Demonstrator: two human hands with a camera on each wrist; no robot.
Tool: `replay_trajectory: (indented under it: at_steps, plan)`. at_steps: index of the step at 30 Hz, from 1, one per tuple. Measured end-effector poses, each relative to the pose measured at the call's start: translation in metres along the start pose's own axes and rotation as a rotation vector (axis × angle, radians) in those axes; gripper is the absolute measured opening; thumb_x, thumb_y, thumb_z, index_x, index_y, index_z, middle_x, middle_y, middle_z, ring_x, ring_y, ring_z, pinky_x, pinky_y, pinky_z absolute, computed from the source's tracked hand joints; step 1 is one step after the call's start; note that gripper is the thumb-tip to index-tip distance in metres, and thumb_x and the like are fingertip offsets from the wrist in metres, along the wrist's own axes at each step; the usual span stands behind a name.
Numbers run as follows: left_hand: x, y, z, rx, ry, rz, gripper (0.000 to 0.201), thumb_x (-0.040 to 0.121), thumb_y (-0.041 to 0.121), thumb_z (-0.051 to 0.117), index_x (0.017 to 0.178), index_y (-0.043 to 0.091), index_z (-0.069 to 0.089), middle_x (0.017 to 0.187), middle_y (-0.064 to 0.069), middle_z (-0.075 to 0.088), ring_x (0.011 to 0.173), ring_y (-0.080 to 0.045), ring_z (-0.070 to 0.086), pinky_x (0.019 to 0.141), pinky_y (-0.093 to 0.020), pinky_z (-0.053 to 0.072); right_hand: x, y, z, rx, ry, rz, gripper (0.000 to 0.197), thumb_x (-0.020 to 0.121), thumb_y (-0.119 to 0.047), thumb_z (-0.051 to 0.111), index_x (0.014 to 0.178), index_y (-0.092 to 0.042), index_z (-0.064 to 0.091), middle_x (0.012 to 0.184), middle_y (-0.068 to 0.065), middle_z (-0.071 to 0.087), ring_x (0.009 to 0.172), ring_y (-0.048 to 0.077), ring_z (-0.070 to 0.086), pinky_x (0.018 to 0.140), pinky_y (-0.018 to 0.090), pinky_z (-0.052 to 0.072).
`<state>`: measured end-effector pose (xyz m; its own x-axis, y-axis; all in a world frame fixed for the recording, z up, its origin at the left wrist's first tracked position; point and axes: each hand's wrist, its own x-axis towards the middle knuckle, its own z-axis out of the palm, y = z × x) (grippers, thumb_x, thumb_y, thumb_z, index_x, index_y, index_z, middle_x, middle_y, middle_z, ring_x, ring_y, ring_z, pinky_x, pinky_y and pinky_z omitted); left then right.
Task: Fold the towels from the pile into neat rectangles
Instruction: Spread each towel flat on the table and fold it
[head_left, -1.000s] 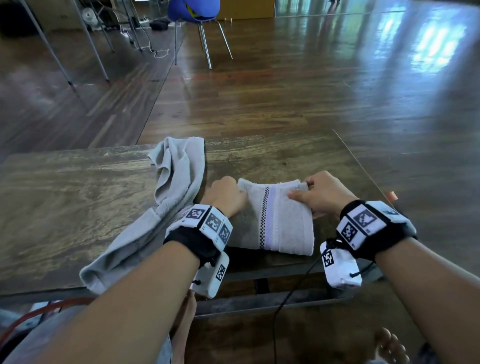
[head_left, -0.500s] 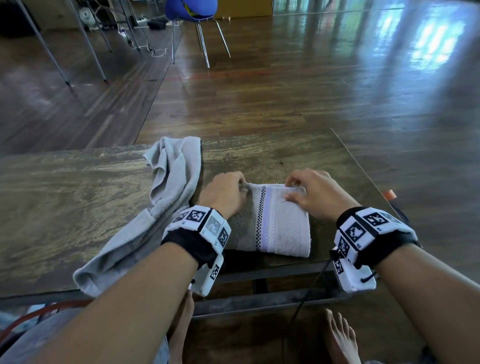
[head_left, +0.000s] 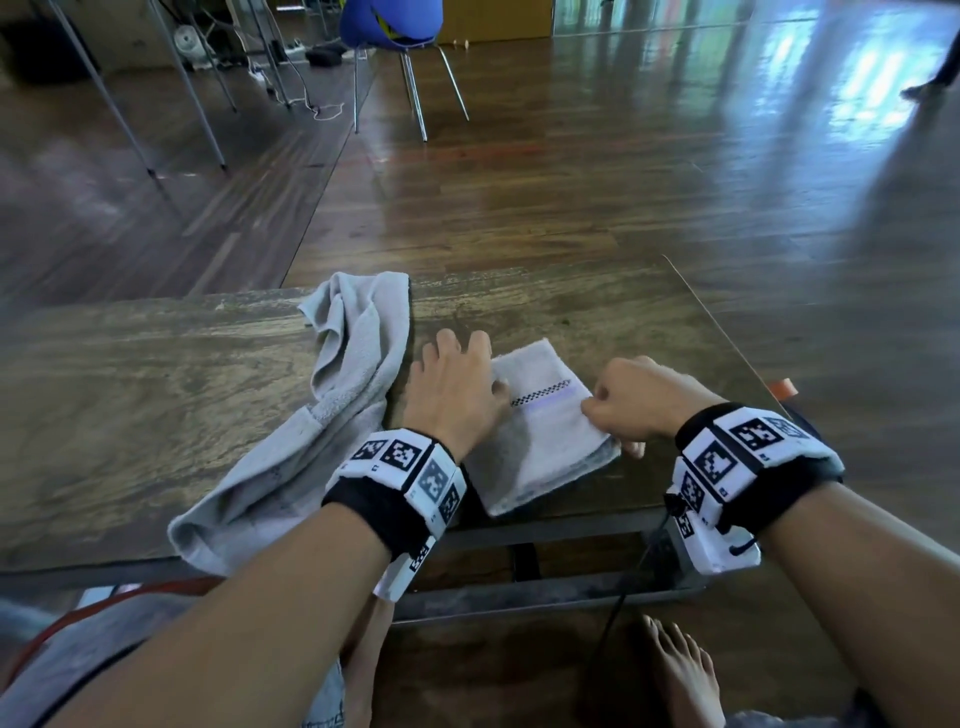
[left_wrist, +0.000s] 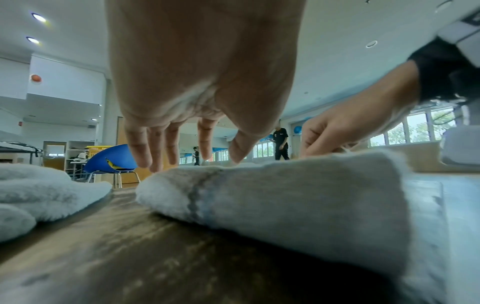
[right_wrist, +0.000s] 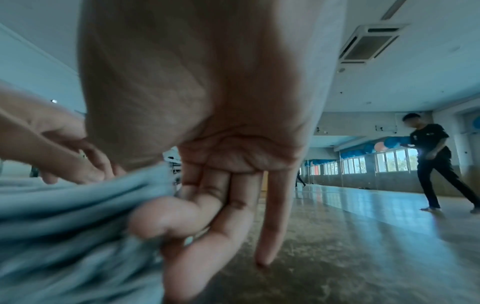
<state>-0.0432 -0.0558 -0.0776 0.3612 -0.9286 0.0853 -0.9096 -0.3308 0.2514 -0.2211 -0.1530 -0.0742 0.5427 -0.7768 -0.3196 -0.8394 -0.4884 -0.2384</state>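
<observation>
A small folded grey towel (head_left: 545, 441) with a checkered and lilac stripe lies near the wooden table's (head_left: 130, 389) front edge. My left hand (head_left: 457, 384) rests on its left side with straight, spread fingers; in the left wrist view the fingertips (left_wrist: 145, 160) touch the towel's (left_wrist: 285, 195) top. My right hand (head_left: 623, 400) pinches the right edge; in the right wrist view thumb and fingers (right_wrist: 182, 218) grip the layered cloth (right_wrist: 64, 216). An unfolded grey towel (head_left: 322, 415) lies crumpled to the left, hanging over the front edge.
The table's right edge (head_left: 727, 332) is close to my right hand, with a small orange object (head_left: 783, 387) beside it. A blue chair (head_left: 389, 26) stands on the wooden floor beyond. My bare foot (head_left: 680, 670) is under the table. A person (right_wrist: 431, 156) walks far off.
The folded towel has turned, so its stripe now runs across instead of away from me. My left hand's fingers have straightened onto it. My right hand has shifted to the right edge.
</observation>
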Motion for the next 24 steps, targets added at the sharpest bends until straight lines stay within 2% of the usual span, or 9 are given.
replay_trajectory:
  at_steps: [2,5,7,9,11,12,14,17,24]
  plan:
    - [-0.009,0.003,0.007,0.040,-0.053,-0.006,0.039,0.097,0.041,0.045,0.128,0.017,0.045,0.134,-0.016,0.041,0.128,-0.035,0.040,0.107,-0.048,0.035,-0.006,-0.001,-0.001,-0.060,-0.031,0.009,0.047,0.087,-0.045,0.046,0.059,-0.012,0.065,0.050,-0.002,0.068,0.058,0.015,0.069,0.069,0.033,0.054]
    - [-0.021,0.011,0.025,0.028,-0.227,-0.037,0.062,0.101,0.049,0.031,0.152,0.016,0.023,0.162,-0.019,0.009,0.151,-0.036,0.003,0.120,-0.055,0.012,-0.009,-0.001,0.001,-0.084,0.324,-0.003,0.046,0.086,-0.050,0.049,0.057,-0.015,0.054,0.062,-0.005,0.063,0.058,0.017,0.061,0.062,0.030,0.046]
    - [-0.024,0.016,0.036,0.025,-0.264,-0.004,0.068,0.102,0.050,0.025,0.158,0.016,0.007,0.165,-0.016,-0.006,0.152,-0.034,-0.011,0.120,-0.056,0.003,-0.010,-0.006,0.005,0.013,0.515,-0.086,0.029,0.089,-0.045,0.052,0.071,-0.023,0.055,0.082,-0.006,0.060,0.071,0.016,0.058,0.065,0.031,0.041]
    - [-0.027,0.020,0.044,0.011,-0.269,0.066,0.069,0.102,0.051,0.021,0.158,0.017,0.000,0.165,-0.012,-0.012,0.152,-0.030,-0.016,0.120,-0.054,0.000,-0.007,-0.011,0.011,0.091,0.411,-0.242,0.021,0.095,-0.040,0.054,0.107,-0.023,0.057,0.114,-0.003,0.056,0.103,0.019,0.055,0.085,0.034,0.041]
    - [-0.028,0.022,0.050,-0.015,-0.268,0.124,0.067,0.102,0.049,0.019,0.158,0.019,-0.004,0.166,-0.006,-0.015,0.151,-0.025,-0.020,0.121,-0.052,-0.004,-0.004,-0.013,0.023,-0.006,0.171,-0.343,0.048,0.102,-0.040,0.046,0.144,-0.019,0.041,0.150,0.003,0.039,0.139,0.023,0.037,0.111,0.038,0.033]
    - [-0.028,0.021,0.052,-0.023,-0.268,0.133,0.066,0.102,0.048,0.017,0.158,0.020,-0.006,0.166,-0.004,-0.016,0.151,-0.023,-0.022,0.121,-0.052,-0.005,-0.003,-0.013,0.030,-0.038,0.090,-0.342,0.056,0.105,-0.042,0.038,0.155,-0.020,0.027,0.163,0.002,0.025,0.150,0.022,0.022,0.121,0.040,0.022]
    - [-0.026,0.016,0.055,-0.042,-0.279,0.126,0.066,0.102,0.050,0.015,0.157,0.025,-0.009,0.165,0.001,-0.019,0.150,-0.019,-0.024,0.121,-0.051,-0.007,-0.001,-0.011,0.038,-0.015,-0.006,-0.287,0.062,0.107,-0.046,0.024,0.162,-0.023,0.004,0.170,-0.003,0.001,0.156,0.015,-0.002,0.126,0.042,0.004]
    - [-0.022,0.011,0.056,-0.076,-0.295,0.110,0.067,0.100,0.057,0.014,0.158,0.032,-0.008,0.165,0.007,-0.019,0.150,-0.013,-0.023,0.122,-0.051,-0.007,0.000,-0.004,0.045,-0.017,-0.063,-0.192,0.068,0.105,-0.056,0.013,0.160,-0.026,-0.010,0.167,-0.010,-0.019,0.153,0.007,-0.018,0.125,0.047,-0.003]
    - [-0.011,0.001,0.052,-0.123,-0.300,0.030,0.062,0.103,0.050,0.016,0.157,0.033,-0.007,0.165,0.010,-0.017,0.151,-0.013,-0.019,0.122,-0.049,-0.008,-0.011,-0.003,0.059,-0.002,-0.019,-0.178,0.077,0.101,-0.061,0.014,0.159,-0.020,-0.015,0.166,-0.008,-0.025,0.151,0.008,-0.022,0.123,0.045,-0.003]
